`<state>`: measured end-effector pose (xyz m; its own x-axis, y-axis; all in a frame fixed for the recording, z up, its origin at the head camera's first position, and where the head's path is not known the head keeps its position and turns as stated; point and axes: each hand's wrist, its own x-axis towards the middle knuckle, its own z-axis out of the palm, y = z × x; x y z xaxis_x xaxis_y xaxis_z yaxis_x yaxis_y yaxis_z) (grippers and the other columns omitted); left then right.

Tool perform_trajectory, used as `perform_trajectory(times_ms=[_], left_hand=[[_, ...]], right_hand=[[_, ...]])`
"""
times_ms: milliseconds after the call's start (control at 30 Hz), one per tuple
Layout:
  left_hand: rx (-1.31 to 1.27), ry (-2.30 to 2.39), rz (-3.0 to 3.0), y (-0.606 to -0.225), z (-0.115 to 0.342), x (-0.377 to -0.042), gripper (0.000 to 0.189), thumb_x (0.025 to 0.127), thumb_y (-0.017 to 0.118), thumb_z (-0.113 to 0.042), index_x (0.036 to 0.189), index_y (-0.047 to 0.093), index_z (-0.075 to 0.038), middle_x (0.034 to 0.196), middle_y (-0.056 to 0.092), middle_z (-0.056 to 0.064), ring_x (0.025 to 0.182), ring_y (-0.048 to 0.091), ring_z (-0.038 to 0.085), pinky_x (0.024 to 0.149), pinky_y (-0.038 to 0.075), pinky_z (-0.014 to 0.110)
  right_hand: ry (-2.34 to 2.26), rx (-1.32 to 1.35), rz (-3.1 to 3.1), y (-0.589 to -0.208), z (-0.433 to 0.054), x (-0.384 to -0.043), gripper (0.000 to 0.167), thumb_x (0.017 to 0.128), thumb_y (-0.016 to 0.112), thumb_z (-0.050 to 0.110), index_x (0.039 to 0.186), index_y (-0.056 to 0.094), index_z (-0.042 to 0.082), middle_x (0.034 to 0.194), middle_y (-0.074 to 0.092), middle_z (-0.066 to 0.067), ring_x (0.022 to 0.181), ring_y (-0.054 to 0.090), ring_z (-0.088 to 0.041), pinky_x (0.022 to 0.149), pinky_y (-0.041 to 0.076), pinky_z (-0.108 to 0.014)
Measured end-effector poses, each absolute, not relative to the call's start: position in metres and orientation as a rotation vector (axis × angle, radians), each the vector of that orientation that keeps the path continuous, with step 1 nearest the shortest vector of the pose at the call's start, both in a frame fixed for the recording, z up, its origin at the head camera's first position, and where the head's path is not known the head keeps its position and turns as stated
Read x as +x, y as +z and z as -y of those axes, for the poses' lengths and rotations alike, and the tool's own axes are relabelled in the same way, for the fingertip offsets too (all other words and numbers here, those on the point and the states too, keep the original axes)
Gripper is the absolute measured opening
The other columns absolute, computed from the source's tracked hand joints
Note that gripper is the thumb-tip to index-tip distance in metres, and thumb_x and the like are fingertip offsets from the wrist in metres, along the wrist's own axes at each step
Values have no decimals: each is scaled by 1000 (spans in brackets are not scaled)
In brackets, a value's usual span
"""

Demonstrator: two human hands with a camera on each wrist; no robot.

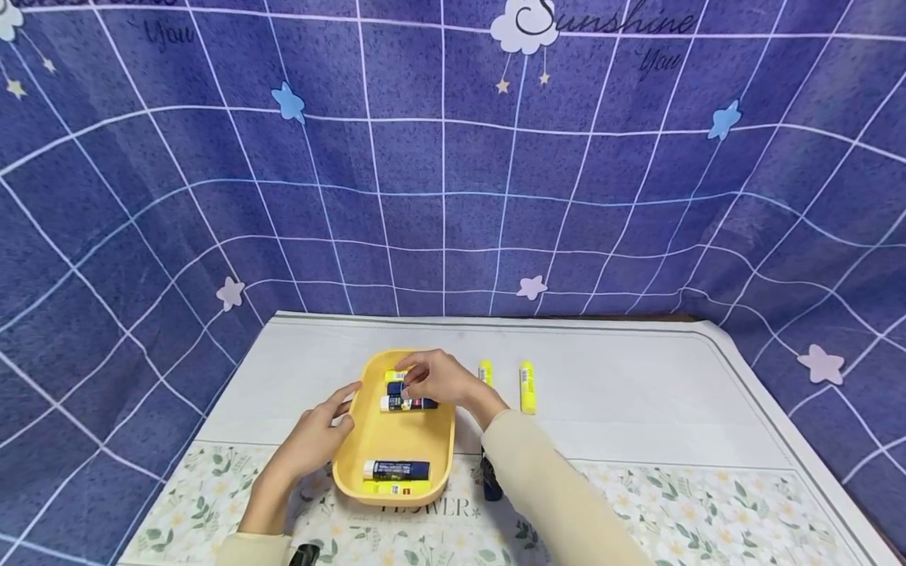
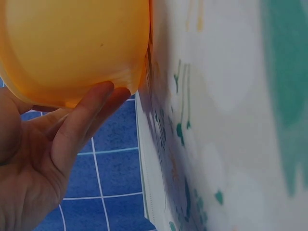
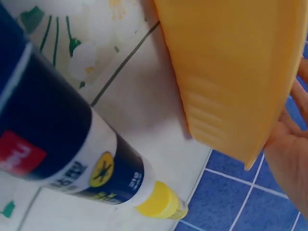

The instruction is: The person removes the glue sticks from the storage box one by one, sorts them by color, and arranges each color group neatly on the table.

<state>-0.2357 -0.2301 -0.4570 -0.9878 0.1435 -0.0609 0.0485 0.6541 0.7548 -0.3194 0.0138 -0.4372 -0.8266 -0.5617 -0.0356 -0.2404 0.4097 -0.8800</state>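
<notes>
A yellow tray (image 1: 396,440) stands on the table, holding several glue sticks. My left hand (image 1: 314,440) rests on its left rim; in the left wrist view, straight fingers (image 2: 79,125) touch the outer wall. Inside the far end, my right hand (image 1: 439,379) pinches a navy glue stick (image 1: 394,388), partly covered by the fingers. A yellow glue stick (image 1: 394,376) lies beyond it, and a navy one with a white end (image 1: 392,404) on the near side. Another navy glue stick (image 1: 396,470) and a yellow one (image 1: 396,488) lie at the near end. The tray wall hides the right fingertips in the right wrist view.
Right of the tray lie two yellow glue sticks (image 1: 528,387), one partly behind the right wrist. A dark glue stick (image 1: 491,486) is half covered by the right sleeve (image 1: 545,472). The floral tablecloth (image 1: 708,503) covers the table's near part; a blue patterned curtain (image 1: 439,157) hangs behind.
</notes>
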Motion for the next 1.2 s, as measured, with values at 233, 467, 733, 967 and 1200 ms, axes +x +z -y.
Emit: perform_trajectory(times_ms=[233, 467, 733, 967, 1200], left_hand=[[143, 1258, -2710, -454, 231, -237, 59, 106, 45, -11, 163, 32, -15, 152, 49, 32, 60, 61, 17, 52, 50, 29], [159, 1228, -2738, -453, 234, -237, 59, 105, 46, -12, 163, 32, -16, 152, 49, 32, 88, 73, 23, 54, 51, 29], [155, 1230, -2749, -457, 231, -238, 59, 105, 47, -11, 162, 35, -15, 151, 51, 32, 99, 71, 24, 56, 52, 29], [167, 1267, -2714, -456, 230, -237, 59, 105, 45, -10, 163, 32, -14, 152, 49, 33, 53, 56, 16, 51, 49, 29], [174, 1257, -2734, -455, 231, -236, 59, 105, 45, -9, 162, 34, -13, 150, 51, 33, 65, 66, 19, 53, 50, 28]], right_hand=[[-1094, -728, -2527, -437, 1, -317, 45, 89, 80, 9, 132, 70, 10, 116, 74, -15, 98, 71, -18, 78, 57, -26], [-856, -684, -2611, -434, 11, -315, 44, 89, 79, 8, 131, 71, 16, 98, 72, -4, 78, 62, -11, 67, 51, -22], [-651, -651, -2661, -439, 17, -303, 44, 94, 71, 4, 133, 71, 25, 133, 69, 0, 96, 61, -15, 65, 47, -23], [-654, -633, -2643, -444, 20, -300, 50, 96, 66, -2, 137, 69, 26, 137, 68, 0, 84, 61, -12, 55, 42, -24], [-898, -717, -2587, -439, 15, -300, 47, 90, 76, 4, 134, 71, 19, 93, 76, -7, 58, 50, -6, 56, 45, -19]])
